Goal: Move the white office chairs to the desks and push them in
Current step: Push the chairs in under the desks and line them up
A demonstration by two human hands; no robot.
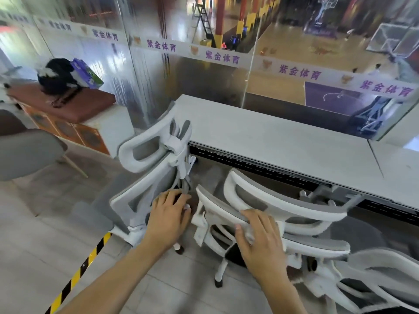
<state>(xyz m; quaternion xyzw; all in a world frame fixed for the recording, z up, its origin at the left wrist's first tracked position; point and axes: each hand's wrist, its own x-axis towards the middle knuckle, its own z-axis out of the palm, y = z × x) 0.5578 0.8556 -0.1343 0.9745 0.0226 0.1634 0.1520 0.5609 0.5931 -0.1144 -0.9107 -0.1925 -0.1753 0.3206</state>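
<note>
Desk edge (283, 152) is pretty much walled off by two white chair backs (145, 177) (283, 207) parked side by side; only a narrow gap is left between them. Open floor (45, 223) is found left.

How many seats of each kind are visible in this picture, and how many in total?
White office chairs: 3, the left under the left hand, the middle under the right hand, one at bottom right.
Grey shell chair: 1.
Total: 4.
</note>
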